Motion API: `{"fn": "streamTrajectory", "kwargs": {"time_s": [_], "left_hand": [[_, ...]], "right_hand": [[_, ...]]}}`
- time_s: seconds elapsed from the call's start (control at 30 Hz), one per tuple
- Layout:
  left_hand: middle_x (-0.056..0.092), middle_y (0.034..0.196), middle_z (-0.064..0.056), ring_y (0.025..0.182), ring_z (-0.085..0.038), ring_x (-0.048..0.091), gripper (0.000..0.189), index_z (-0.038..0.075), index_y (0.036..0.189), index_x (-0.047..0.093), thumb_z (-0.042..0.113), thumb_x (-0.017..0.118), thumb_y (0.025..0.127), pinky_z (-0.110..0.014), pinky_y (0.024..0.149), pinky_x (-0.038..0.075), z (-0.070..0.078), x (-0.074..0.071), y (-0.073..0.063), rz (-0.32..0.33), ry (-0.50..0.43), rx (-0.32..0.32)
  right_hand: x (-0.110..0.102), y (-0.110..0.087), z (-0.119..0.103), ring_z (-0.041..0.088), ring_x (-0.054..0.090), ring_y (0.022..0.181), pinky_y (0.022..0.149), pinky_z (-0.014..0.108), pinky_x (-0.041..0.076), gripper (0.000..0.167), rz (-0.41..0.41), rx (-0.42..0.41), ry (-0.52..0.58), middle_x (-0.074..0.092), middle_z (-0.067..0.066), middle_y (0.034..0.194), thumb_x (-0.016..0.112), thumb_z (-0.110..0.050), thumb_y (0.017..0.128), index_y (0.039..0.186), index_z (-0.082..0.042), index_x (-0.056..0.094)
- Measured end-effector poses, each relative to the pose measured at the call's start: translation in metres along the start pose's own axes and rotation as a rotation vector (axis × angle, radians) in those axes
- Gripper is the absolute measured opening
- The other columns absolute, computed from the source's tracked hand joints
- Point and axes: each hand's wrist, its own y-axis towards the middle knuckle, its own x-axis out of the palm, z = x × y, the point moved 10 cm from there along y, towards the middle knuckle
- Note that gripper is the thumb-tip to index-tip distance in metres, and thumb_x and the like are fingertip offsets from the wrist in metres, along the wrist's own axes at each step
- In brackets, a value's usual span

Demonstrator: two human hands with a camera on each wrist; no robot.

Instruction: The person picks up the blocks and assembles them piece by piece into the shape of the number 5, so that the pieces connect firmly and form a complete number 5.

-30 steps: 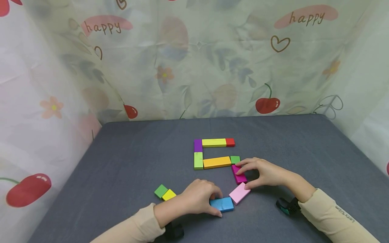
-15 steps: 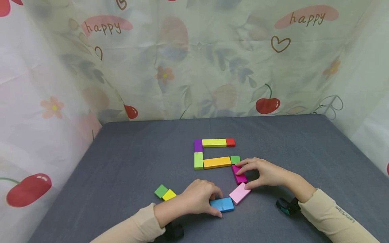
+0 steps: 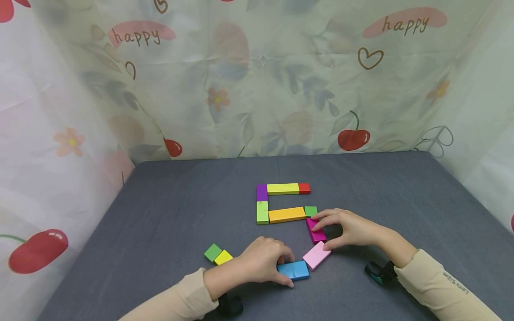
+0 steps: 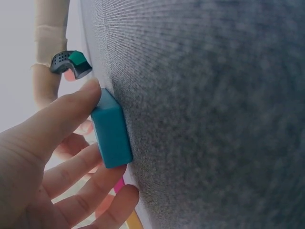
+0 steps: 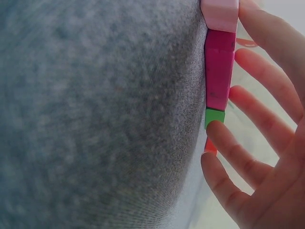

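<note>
My left hand [image 3: 261, 261] pinches the blue block [image 3: 294, 270] on the cloth; in the left wrist view the thumb lies at one end of the blue block [image 4: 112, 136], with fingertips at the other. One corner of it meets the tilted pink block [image 3: 316, 255]. My right hand [image 3: 349, 227] spreads its fingers over the magenta block [image 3: 319, 236], thumb at the pink block's edge. The right wrist view has the magenta block [image 5: 219, 71] between the pink block [image 5: 220, 14] and a small green block [image 5: 215, 117], near relaxed fingers.
Behind, an orange block [image 3: 287, 215], lime block [image 3: 262, 212], purple block [image 3: 262, 192], yellow block [image 3: 283, 189] and red block [image 3: 304, 188] continue the row on the grey cloth [image 3: 180, 200]. A green block [image 3: 213, 252] and yellow block [image 3: 223, 257] lie beside the left forearm.
</note>
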Motion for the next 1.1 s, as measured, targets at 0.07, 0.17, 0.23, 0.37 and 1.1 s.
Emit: {"fn": "streamTrajectory", "kwargs": {"time_s": [0.07,0.17,0.23,0.37,1.1], "left_hand": [[0.056,0.071,0.014,0.065,0.001,0.046,0.040,0.025,0.101,0.071,0.050,0.077,0.070,-0.016,0.062,0.034,0.000,0.000,0.000,-0.002,0.001,-0.001],[0.056,0.072,0.014,0.066,0.002,0.046,0.041,0.025,0.102,0.070,0.050,0.077,0.070,-0.016,0.063,0.034,0.000,0.000,0.000,-0.003,0.001,0.000],[0.057,0.073,0.014,0.066,0.002,0.046,0.041,0.025,0.102,0.070,0.050,0.077,0.070,-0.016,0.063,0.035,0.001,0.000,0.000,-0.001,0.000,0.003],[0.060,0.076,0.014,0.067,0.003,0.048,0.042,0.025,0.102,0.071,0.051,0.076,0.070,-0.015,0.064,0.036,0.001,-0.002,0.000,0.010,-0.003,0.013],[0.067,0.100,0.004,0.091,-0.010,0.059,0.042,0.018,0.112,0.068,0.038,0.076,0.076,-0.025,0.080,0.047,-0.032,-0.030,-0.026,-0.014,-0.166,-0.064]], "right_hand": [[0.000,0.000,0.000,0.034,0.047,0.122,0.097,0.059,0.037,0.041,-0.002,0.001,0.004,0.056,0.008,0.132,0.075,-0.038,0.076,0.113,-0.023,0.067],[0.000,0.000,0.000,0.035,0.047,0.122,0.097,0.060,0.036,0.041,-0.004,0.002,0.009,0.055,0.008,0.132,0.075,-0.038,0.076,0.113,-0.022,0.067],[0.001,0.000,0.000,0.035,0.047,0.122,0.097,0.060,0.036,0.041,-0.006,0.003,0.011,0.055,0.009,0.132,0.074,-0.038,0.077,0.114,-0.022,0.067],[0.000,0.000,0.000,0.035,0.047,0.122,0.097,0.060,0.036,0.041,-0.009,0.005,0.013,0.055,0.009,0.132,0.075,-0.037,0.076,0.114,-0.021,0.067],[0.000,-0.001,-0.001,0.034,0.047,0.122,0.097,0.059,0.037,0.040,-0.009,0.007,0.010,0.055,0.008,0.132,0.075,-0.036,0.076,0.113,-0.022,0.067]]}}
